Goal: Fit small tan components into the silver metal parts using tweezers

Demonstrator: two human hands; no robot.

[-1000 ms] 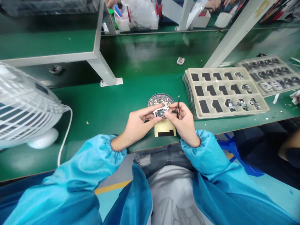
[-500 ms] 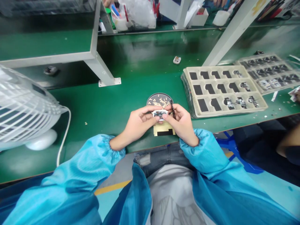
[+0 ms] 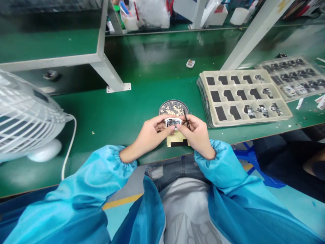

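Between both hands is a small white-rimmed device housing with dark and silvery parts inside. My left hand grips its left side, thumb on the near edge. My right hand holds the right side, thumb pressed on the near corner. Black tweezers are tucked in the fingers of my right hand, pointing away from me. Just beyond the hands lies a round dark mesh dish with many tiny cream pieces. Beneath the hands is a yellowish sheet with a black strip.
A cream compartment tray with black pads and several metal parts stands right, another tray behind it. A white fan is at left. Shelf posts rise from the green bench. A small white unit lies at the back.
The view has shifted slightly. Both hands still hold the housing in nearly the same place; the housing looks tipped a little, and the tweezers stay in the right hand.
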